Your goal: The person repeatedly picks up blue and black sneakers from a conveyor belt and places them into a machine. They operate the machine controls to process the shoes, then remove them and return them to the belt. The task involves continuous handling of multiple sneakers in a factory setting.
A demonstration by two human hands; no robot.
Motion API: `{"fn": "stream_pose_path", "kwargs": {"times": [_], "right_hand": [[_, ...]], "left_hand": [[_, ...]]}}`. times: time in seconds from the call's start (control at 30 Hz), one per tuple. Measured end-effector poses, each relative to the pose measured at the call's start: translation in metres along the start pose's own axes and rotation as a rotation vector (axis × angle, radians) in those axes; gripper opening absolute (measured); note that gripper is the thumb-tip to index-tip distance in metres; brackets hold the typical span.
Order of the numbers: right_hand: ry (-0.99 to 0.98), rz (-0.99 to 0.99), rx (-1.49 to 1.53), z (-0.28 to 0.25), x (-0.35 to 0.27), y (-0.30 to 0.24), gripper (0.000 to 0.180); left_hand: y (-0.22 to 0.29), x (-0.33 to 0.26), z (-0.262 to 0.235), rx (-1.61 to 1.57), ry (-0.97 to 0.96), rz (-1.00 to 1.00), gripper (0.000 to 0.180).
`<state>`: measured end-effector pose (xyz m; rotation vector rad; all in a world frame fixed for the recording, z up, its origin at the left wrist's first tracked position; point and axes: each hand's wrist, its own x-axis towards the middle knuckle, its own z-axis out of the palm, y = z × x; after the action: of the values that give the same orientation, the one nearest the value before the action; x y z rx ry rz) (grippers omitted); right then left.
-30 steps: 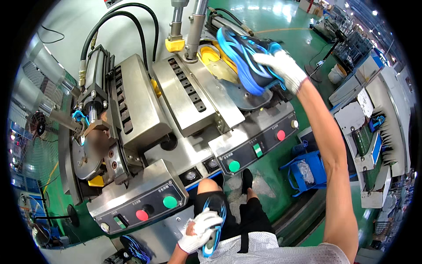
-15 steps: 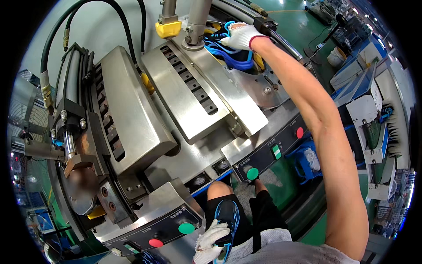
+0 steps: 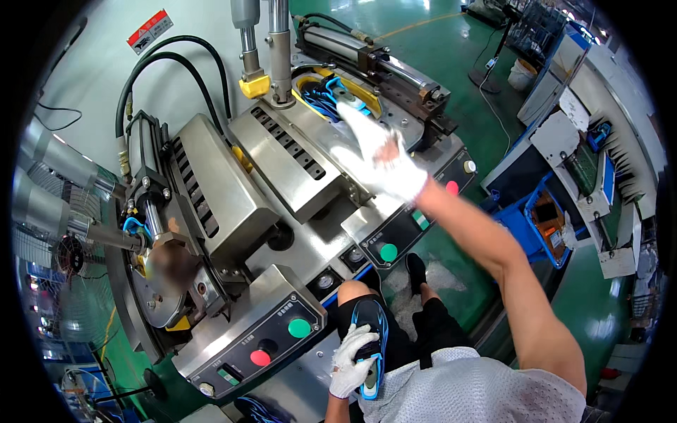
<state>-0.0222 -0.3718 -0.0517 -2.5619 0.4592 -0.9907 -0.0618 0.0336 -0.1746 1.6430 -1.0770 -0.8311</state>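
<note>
By the white-gloved left hand (image 3: 352, 359), a black and blue shoe (image 3: 369, 317) is held on the left thigh (image 3: 344, 315), the fingers being closed across its upper part. The right hand (image 3: 386, 158), also gloved in white, is seen rather blurred, with thumb and fingers spread apart, over the front of the steel machine (image 3: 276, 169). A second shoe (image 3: 316, 99) is placed inside the yellow pads (image 3: 375, 106) of this machine, just beyond the right fingertips; whether it is touched by them cannot be told. Nearer to the body, a green button (image 3: 388, 252) is mounted, and a red button (image 3: 452, 187) is partly covered by the right forearm.
</note>
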Motion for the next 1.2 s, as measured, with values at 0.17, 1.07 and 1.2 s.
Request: {"fn": "stream_pose_path", "kwargs": {"times": [0.17, 1.07, 1.2], "right_hand": [[-0.206, -0.029, -0.077, 0.016, -0.165, -0.07, 0.094], [0.993, 0.86, 0.637, -0.249, -0.427, -0.146, 0.069], [1.433, 0.767, 0.867, -0.326, -0.438, -0.114, 0.047]], "left_hand": [[0.009, -0.006, 0.007, -0.02, 0.015, -0.028, 0.044], [0.29, 0.079, 0.241, -0.017, -0.38, 0.916, 0.075], [0.347, 0.066, 0.196, -0.007, -0.465, 0.913, 0.05]]}}
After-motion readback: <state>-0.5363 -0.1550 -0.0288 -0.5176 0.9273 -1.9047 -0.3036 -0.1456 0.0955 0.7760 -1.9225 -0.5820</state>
